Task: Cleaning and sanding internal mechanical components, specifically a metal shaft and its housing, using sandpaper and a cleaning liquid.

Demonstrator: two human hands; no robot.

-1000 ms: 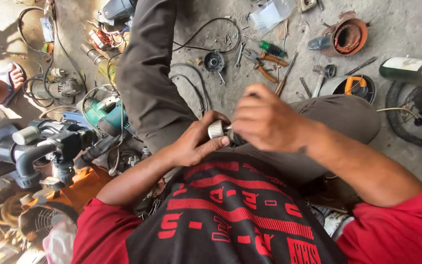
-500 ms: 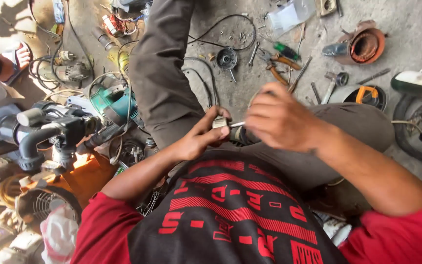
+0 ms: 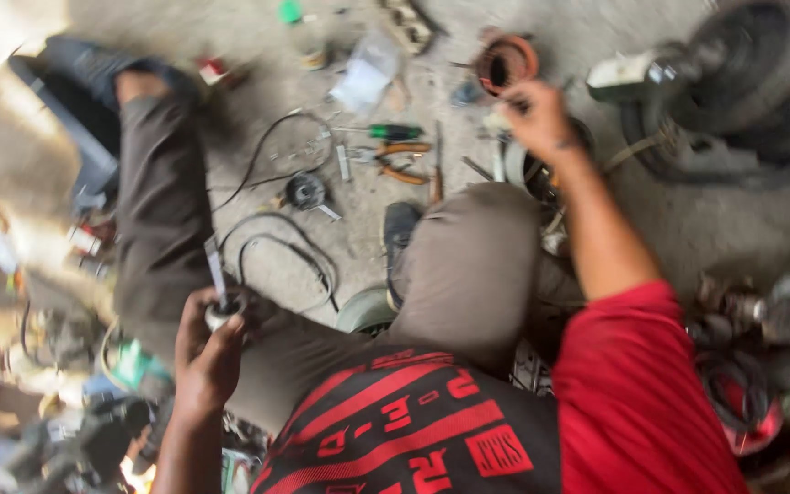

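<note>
Metal, a small round part (image 3: 224, 311) with a thin rod standing up from it, is held closed in the left hand (image 3: 205, 352) over the thigh, while the right hand (image 3: 535, 114) (grip unclear, blurred) is stretched far forward to a dark round container (image 3: 541, 169) on the floor.

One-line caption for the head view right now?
Seated on a cluttered workshop floor, left hand grips a small round metal part while right hand reaches toward scattered tools.

small part (image 3: 224, 309): dull grey metal | floor (image 3: 340, 238): rough, matt concrete | trousers (image 3: 162, 220): matt brown cloth | shirt (image 3: 633, 384): red cloth | pliers (image 3: 402, 161): glossy orange plastic grips | cable (image 3: 276, 247): smooth black sheath
</note>
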